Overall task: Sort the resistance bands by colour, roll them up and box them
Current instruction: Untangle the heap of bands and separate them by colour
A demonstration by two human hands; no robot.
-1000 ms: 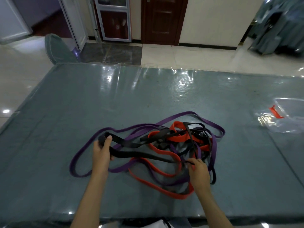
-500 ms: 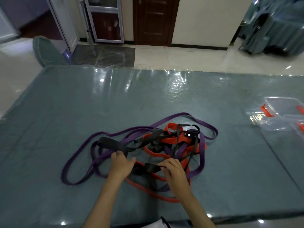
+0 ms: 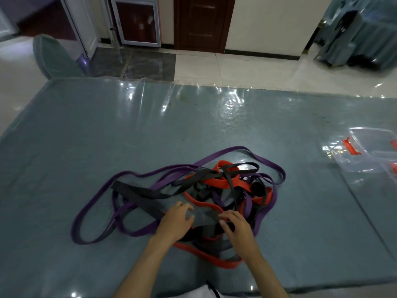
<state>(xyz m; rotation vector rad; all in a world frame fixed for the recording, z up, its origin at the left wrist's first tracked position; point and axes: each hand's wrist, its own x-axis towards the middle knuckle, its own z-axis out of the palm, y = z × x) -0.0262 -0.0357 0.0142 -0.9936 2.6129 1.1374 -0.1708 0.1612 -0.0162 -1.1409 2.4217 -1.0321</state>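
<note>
Counter (image 3: 75,130): large, grey-green, under a glossy clear film, filling most of the view.
Tangle of resistance bands at centre, toward the near edge, lying flat on the counter.
Purple bands (image 3: 94,197): widest spread, loops reaching out to the left and arching round the far and right sides of the heap.
Black bands (image 3: 137,191): one broad strap running from the left side diagonally toward the hands, thinner black loops crossing the middle of the heap.
Red bands (image 3: 217,182): bunched in the middle, with one loop (image 3: 206,258) trailing nearest the edge, under the right forearm.
All three colours interlaced; none rolled, none separated.
Clear plastic boxes (image 3: 363,151) with red latches: far right of the counter, well apart from the heap, partly cut by the frame edge.
Left hand (image 3: 177,222): palm down on the near side of the heap, fingers bent over the end of the broad black strap; firm grip or mere contact cannot be told.
Right hand (image 3: 237,227): just beside the left, not touching it, fingers curled round a short dark fold of black band.
Both bare forearms entering from the bottom edge.
</note>
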